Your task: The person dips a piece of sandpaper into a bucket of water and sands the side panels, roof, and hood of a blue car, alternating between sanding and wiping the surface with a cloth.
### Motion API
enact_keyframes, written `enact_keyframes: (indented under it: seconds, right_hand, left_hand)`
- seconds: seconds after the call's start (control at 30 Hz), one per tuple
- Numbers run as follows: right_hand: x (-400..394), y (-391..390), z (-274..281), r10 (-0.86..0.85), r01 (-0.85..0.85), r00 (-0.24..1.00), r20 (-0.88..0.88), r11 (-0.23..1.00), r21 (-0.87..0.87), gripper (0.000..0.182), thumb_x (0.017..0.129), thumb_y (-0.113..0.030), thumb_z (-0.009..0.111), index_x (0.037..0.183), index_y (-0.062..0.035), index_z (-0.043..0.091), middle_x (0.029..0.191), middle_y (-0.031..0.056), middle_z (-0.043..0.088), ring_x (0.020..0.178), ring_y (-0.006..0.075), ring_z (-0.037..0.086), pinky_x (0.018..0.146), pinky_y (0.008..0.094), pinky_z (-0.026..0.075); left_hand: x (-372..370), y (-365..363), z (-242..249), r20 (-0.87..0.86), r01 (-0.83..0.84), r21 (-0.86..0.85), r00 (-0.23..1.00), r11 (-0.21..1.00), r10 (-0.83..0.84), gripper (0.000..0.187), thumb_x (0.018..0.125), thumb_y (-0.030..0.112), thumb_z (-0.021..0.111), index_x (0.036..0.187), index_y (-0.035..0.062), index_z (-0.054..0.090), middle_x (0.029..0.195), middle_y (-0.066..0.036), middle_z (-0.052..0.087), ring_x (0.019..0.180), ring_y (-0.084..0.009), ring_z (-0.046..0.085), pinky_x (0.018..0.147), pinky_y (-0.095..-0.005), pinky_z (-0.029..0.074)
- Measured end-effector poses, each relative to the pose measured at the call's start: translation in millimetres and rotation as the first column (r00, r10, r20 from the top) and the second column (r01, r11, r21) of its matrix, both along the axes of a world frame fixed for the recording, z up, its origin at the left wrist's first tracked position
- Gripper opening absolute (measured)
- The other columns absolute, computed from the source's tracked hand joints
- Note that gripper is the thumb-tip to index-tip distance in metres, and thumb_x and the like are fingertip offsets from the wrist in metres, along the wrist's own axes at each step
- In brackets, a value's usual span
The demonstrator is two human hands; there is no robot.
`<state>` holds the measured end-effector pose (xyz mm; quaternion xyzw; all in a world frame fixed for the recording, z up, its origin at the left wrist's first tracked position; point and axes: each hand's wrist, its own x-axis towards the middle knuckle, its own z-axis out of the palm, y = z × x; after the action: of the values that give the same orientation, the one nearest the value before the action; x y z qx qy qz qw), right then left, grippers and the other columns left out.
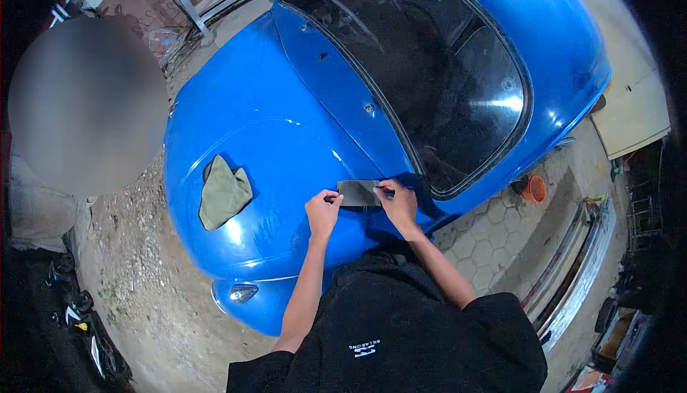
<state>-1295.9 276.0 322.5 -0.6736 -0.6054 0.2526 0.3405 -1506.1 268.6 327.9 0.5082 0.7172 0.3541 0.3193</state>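
Note:
Between my two hands a small dark grey-green rectangular sheet (357, 194), like sandpaper, is stretched out over the blue car (243, 110). My left hand (323, 214) pinches its left edge. At the other end, the thumb and fingers of my right hand (400, 207) grip the right edge. Both hands are over the car's front body, close to the lower corner of the windshield (465, 99). A crumpled olive-green cloth (225, 196) lies on the hood, left of my hands.
The car's turn signal lamp (243, 293) is at the lower left. An orange bucket (534, 189) stands on the paving to the right, near long metal trim pieces (583, 271). Gravel ground (136, 250) runs along the left. A blurred round patch (86, 107) covers the upper left.

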Motion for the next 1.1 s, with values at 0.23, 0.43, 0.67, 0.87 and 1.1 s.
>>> enact_keyframes:
  seconds: [0.23, 0.43, 0.67, 0.87, 1.1]
  right_hand:
    - [-10, -2, 31, 0.100, -0.108, 0.970, 0.221, 0.994, 0.023, 0.034, 0.091, -0.023, 0.075, 0.123, -0.0127, 0.066, 0.119, 0.0086, 0.073, 0.101, 0.0304, 0.071, 0.079, 0.0435, 0.055]
    - [-32, 6, 24, 0.494, -0.628, 0.730, 0.472, 0.758, 0.178, 0.052, 0.098, -0.025, 0.065, 0.148, -0.0185, 0.055, 0.157, 0.0074, 0.051, 0.144, 0.0308, 0.048, 0.113, 0.0506, 0.041]
    - [-74, 66, 14, 0.400, -0.524, 0.760, 0.512, 0.843, 0.120, 0.054, 0.104, -0.028, 0.053, 0.157, -0.0191, 0.048, 0.166, 0.0089, 0.039, 0.154, 0.0326, 0.035, 0.124, 0.0591, 0.026]
    - [-130, 178, 18, 0.221, -0.430, 0.790, 0.572, 0.865, 0.259, 0.052, 0.103, -0.029, 0.054, 0.153, -0.0147, 0.051, 0.161, 0.0120, 0.046, 0.149, 0.0344, 0.040, 0.122, 0.0582, 0.031]
    - [-93, 114, 26, 0.406, -0.437, 0.706, 0.581, 0.895, -0.095, 0.060, 0.105, -0.032, 0.052, 0.162, -0.0177, 0.039, 0.167, 0.0154, 0.035, 0.155, 0.0378, 0.031, 0.121, 0.0639, 0.026]
  left_hand:
    - [3, 2, -9, -0.002, -0.049, -0.034, 0.999, 0.998, 0.049, 0.020, 0.083, 0.015, 0.083, 0.093, -0.0008, 0.076, 0.078, -0.012, 0.077, 0.073, -0.0235, 0.076, 0.070, -0.0366, 0.059]
    - [-5, 5, 18, -0.289, -0.025, -0.121, 0.957, 0.992, -0.011, 0.029, 0.085, 0.023, 0.080, 0.108, 0.0089, 0.071, 0.104, -0.010, 0.073, 0.105, -0.0298, 0.068, 0.089, -0.0416, 0.053]
    - [-67, 41, -16, -0.423, -0.145, 0.298, 0.866, 0.943, 0.266, 0.043, 0.096, 0.028, 0.066, 0.137, 0.0154, 0.064, 0.147, -0.016, 0.054, 0.136, -0.0367, 0.050, 0.113, -0.0532, 0.038]
    - [-88, 74, -28, -0.615, -0.114, 0.180, 0.762, 0.977, 0.202, 0.053, 0.103, 0.032, 0.053, 0.155, 0.0244, 0.050, 0.166, -0.013, 0.038, 0.155, -0.0359, 0.031, 0.125, -0.0609, 0.019]
    - [-86, 82, -17, -0.578, -0.326, 0.078, 0.755, 0.942, 0.310, 0.055, 0.103, 0.031, 0.050, 0.157, 0.0225, 0.049, 0.168, -0.013, 0.035, 0.157, -0.0364, 0.028, 0.126, -0.0605, 0.015]
